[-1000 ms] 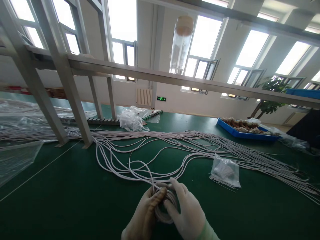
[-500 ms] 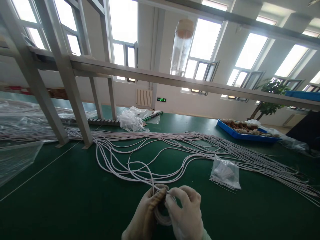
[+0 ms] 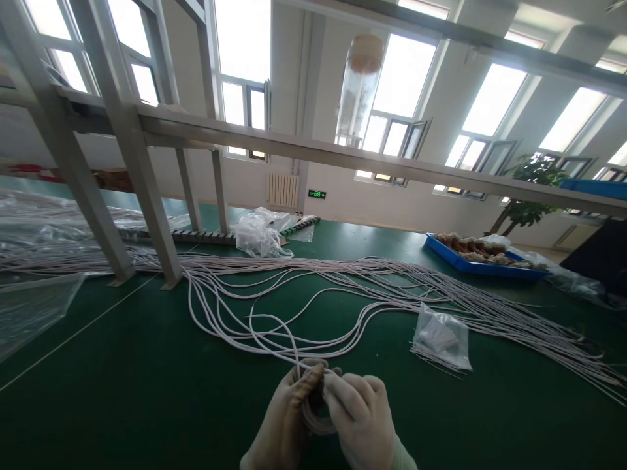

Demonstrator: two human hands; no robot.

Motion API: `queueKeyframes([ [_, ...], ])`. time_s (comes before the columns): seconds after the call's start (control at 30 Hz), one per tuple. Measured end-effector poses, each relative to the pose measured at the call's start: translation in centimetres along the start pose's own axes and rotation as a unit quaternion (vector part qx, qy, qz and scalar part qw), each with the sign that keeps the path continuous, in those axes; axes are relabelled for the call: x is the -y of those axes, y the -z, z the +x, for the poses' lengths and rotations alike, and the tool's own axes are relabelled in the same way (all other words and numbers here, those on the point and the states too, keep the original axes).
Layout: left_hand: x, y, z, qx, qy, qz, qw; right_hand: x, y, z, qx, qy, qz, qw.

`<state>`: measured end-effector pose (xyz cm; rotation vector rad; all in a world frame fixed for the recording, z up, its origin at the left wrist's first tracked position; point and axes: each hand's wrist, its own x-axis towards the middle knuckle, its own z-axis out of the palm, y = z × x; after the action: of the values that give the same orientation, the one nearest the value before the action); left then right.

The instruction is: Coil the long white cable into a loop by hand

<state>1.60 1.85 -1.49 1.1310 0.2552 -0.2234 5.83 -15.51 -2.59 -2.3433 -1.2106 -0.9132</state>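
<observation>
A small coil of white cable hangs between my two gloved hands at the bottom centre. My left hand is closed around the coil's left side, its thumb pressed on the strands at the top. At the coil's upper right, my right hand pinches the cable, its fingertips close to the left thumb. What exactly lies between those fingertips is partly hidden. From the hands, loose white cable runs up in a loop toward the long bundle of cables lying across the green table.
A clear plastic bag lies beside thin strips at right. Behind it stands a blue tray of brownish pieces. Metal shelf posts rise at left, and a shelf bar crosses above, bearing a clear bottle. Crumpled plastic lies farther back.
My right hand's fingers have curled in closer and turned slightly at the top of the coil. The left hand keeps its grip almost unmoved.
</observation>
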Motion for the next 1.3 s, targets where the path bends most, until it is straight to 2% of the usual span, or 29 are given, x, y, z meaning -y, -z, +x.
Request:
queueKeyframes([
  [0.1,0.0,0.1,-0.1,-0.029,-0.008,0.061,0.998,0.1,-0.4,-0.1,-0.012,-0.007,-0.012,1.0],
  [0.17,0.0,0.1,-0.1,-0.044,-0.015,0.055,0.997,0.3,-0.9,-0.1,-0.019,-0.073,0.027,0.997],
  [0.27,0.0,-0.1,-0.1,-0.062,-0.02,0.006,0.998,0.6,-1.6,0.0,-0.021,-0.198,0.111,0.974],
  [0.33,-0.3,-0.4,-0.3,-0.079,-0.024,-0.008,0.997,0.8,-1.8,0.1,-0.031,-0.227,0.126,0.965],
  [0.43,-0.9,-0.9,-0.8,-0.09,-0.042,-0.022,0.995,0.9,-1.5,0.4,-0.037,-0.217,0.137,0.966],
  [0.57,-1.2,-1.1,-1.0,-0.094,-0.048,-0.028,0.994,0.8,-0.6,1.1,-0.012,-0.197,0.198,0.96],
  [0.7,-0.6,-0.4,-0.2,-0.072,-0.015,-0.058,0.996,0.7,0.1,2.1,0.016,-0.276,0.295,0.915],
  [0.8,0.1,0.2,0.2,-0.045,-0.007,-0.065,0.997,0.5,0.6,2.7,0.046,-0.278,0.359,0.89],
  [1.0,0.9,0.8,0.2,-0.053,-0.015,-0.019,0.998,-0.1,0.5,3.1,0.01,-0.228,0.375,0.898],
  [1.13,1.2,0.9,0.7,-0.037,0.022,-0.026,0.999,-0.2,0.9,3.0,0.02,-0.204,0.387,0.899],
  [1.2,1.4,1.0,0.9,-0.028,0.034,-0.023,0.999,-0.2,0.9,2.7,0.019,-0.216,0.385,0.897],
  [1.3,1.4,1.0,1.0,-0.03,0.012,-0.004,0.999,-0.2,0.1,2.0,-0.008,-0.265,0.35,0.899],
])
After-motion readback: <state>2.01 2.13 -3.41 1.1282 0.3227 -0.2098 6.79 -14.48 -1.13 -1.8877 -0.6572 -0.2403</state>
